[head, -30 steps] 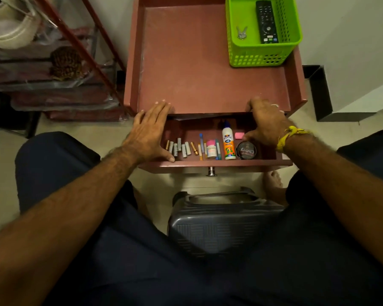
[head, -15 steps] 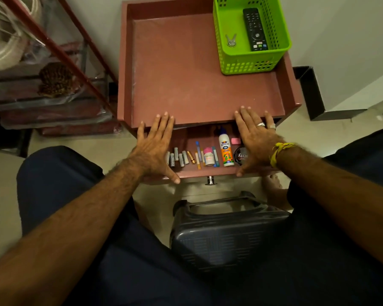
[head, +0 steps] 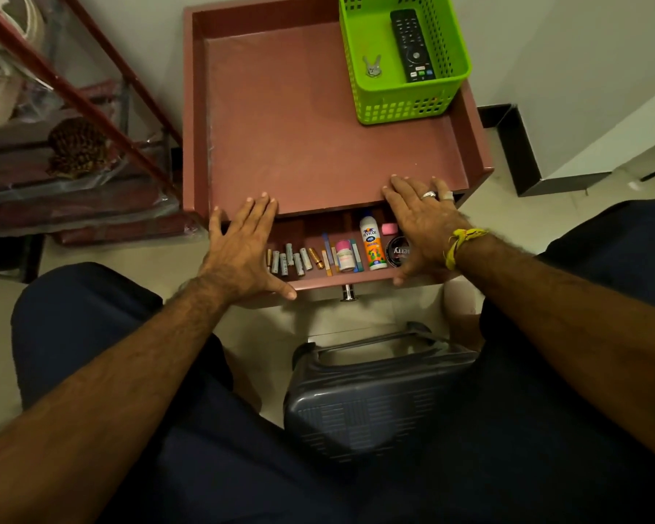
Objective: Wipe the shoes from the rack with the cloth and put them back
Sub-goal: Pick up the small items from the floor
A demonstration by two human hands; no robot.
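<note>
Flanking a reddish side table (head: 318, 145) (drawer (head: 356, 283) open): shoe rack (head: 91, 119).

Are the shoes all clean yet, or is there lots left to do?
Nothing looks wiped yet. No cloth shows. Both the left hand and right hand lie flat over the open drawer of batteries and glue, holding nothing. The rack sits untouched at the left, so fetching a cloth, wiping the shoes and returning them all remain.
</note>
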